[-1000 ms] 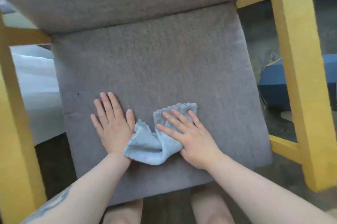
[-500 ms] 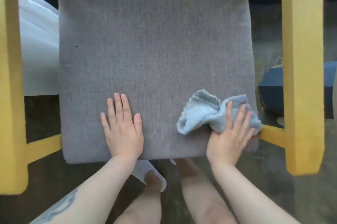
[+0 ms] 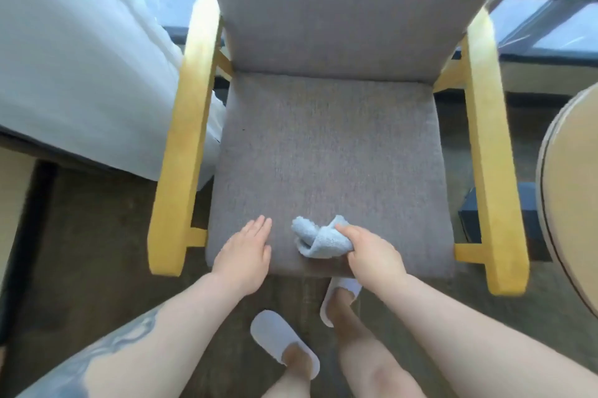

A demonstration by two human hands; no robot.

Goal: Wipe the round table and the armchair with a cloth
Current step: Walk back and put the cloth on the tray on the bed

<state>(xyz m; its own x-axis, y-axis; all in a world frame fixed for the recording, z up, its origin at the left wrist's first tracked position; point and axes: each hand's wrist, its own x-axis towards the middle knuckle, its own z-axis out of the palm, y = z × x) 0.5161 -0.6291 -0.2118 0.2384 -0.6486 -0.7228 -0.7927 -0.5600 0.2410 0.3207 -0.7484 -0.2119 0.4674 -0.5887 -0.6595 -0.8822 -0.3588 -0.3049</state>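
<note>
Armchair [image 3: 326, 151] is filling the centre of the frame: grey seat cushion running from mid-frame down to lower centre, grey backrest rising to the top edge, yellow wooden armrests [image 3: 186, 138] flanking it left and right. Round table [image 3: 569, 197] is showing only as a pale curved edge at the far right of the frame, well apart from both hands. Step in hand, as I'm judging it, is wiping the seat's front edge; to do it well the cloth should be opened out flatter (bunched like this it's covering very little fabric), strokes should be overlapping and running one way with the weave, and the armrests and backrest look like they're needing a pass too. Left hand [image 3: 242, 255] is lying flat on the cushion's lower-left part, fingers straight and together, bracing, holding nothing. Right hand [image 3: 372, 258] is sitting at lower centre, fingers curled round the light blue cloth [image 3: 318, 237], pinching it in a crumpled wad. Cloth is sticking out up-left of that hand, touching the cushion near its front edge, lying between the two hands and just beside the left fingertips.
</note>
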